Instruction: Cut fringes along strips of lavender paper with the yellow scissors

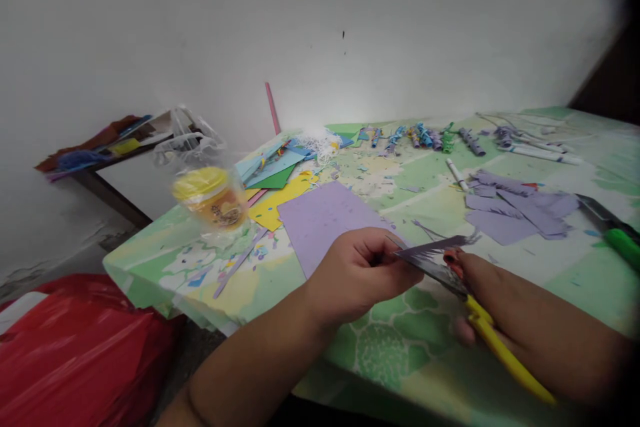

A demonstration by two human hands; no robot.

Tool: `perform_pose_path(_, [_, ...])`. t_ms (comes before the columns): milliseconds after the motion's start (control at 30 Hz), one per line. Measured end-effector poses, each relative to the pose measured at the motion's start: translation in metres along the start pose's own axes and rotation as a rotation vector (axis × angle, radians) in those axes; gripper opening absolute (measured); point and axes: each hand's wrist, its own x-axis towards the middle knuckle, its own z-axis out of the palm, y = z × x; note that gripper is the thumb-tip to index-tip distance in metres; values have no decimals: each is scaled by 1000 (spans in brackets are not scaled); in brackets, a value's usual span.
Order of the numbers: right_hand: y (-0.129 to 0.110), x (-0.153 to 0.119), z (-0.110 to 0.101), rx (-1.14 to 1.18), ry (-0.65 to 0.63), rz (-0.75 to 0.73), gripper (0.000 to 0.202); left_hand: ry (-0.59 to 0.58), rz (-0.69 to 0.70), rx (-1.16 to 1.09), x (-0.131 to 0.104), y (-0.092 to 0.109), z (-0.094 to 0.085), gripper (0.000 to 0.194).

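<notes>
My left hand pinches a fringed purple paper strip near the table's front edge. To its right, my right hand is closed on yellow-handled scissors. The scissor blades lie along the strip, close to my left fingertips. A small red item shows by my right fingers; what it is cannot be made out. Behind my left hand lies a large purple sheet. Cut and fringed purple pieces are piled beyond my right hand.
On the left stands a yellow-lidded tub in clear plastic. Curled paper rolls line the back of the table. A green-handled cutter lies at the right. Below left is a red bag; markers and paper scraps are scattered around.
</notes>
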Motion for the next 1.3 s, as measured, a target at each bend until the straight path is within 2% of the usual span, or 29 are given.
perform_pose_path(67, [1,0,0,30,4,2,44,-15,-8,-35,0,1,0,25])
perform_pose_path(167, [3,-2,3,85,52,10,38,27,-17,-59,0,0,1,24])
perform_pose_path(267, [6,-3,4,89,86,32,46,110,-36,-54,2,-2,2,20])
perform_pose_path(400, [12,-5,5,56,93,51,55,175,10,-25,3,0,3,23])
perform_pose_path(633, [8,-3,3,139,41,59,44,165,15,141,0,7,4,22])
perform_pose_path(800, [0,-1,-1,124,53,60,42,166,59,124,1,7,6,20])
perform_pose_path(1067, [10,-3,5,174,37,60,48,153,53,137,-1,5,4,17])
perform_pose_path(1300, [7,0,6,195,26,53,45,104,53,78,-1,2,3,17])
